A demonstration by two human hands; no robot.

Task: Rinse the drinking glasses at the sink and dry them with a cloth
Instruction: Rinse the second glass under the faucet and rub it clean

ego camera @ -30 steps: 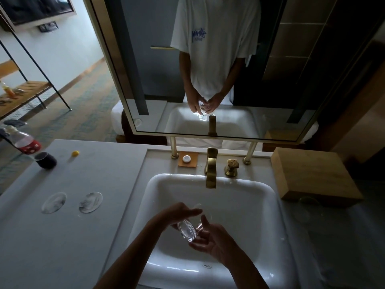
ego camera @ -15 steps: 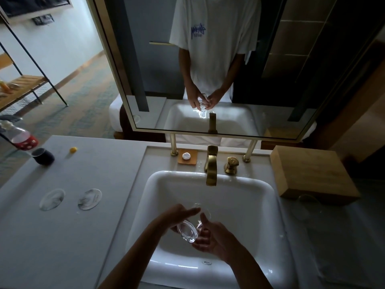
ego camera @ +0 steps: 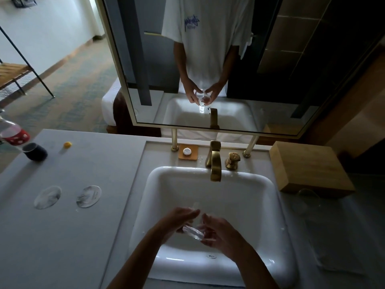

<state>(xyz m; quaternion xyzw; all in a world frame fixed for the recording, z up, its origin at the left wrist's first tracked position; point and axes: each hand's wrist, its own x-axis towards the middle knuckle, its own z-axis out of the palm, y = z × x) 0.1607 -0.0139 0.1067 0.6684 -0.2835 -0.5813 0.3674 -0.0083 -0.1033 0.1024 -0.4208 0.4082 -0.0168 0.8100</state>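
Head view looks down on a clear drinking glass tipped on its side above the white sink, low in the basin toward 6 o'clock. Both hands hold it: the left hand with fingers curled over its upper side, the right hand with fingers cupped round the other end. At 12 o'clock from the glass, the brass tap hangs over the basin's back rim, a brass knob just beside it and a small orange dish at 11 o'clock. Behind these a framed mirror repeats the hands and glass. A grey counter spreads out at 9 o'clock, mostly bare, with two round coasters near the middle, a dark cup and a small yellow object far back. At 2 o'clock a wooden box sits close to the sink's edge, with another glass, hard to see, just in front of it
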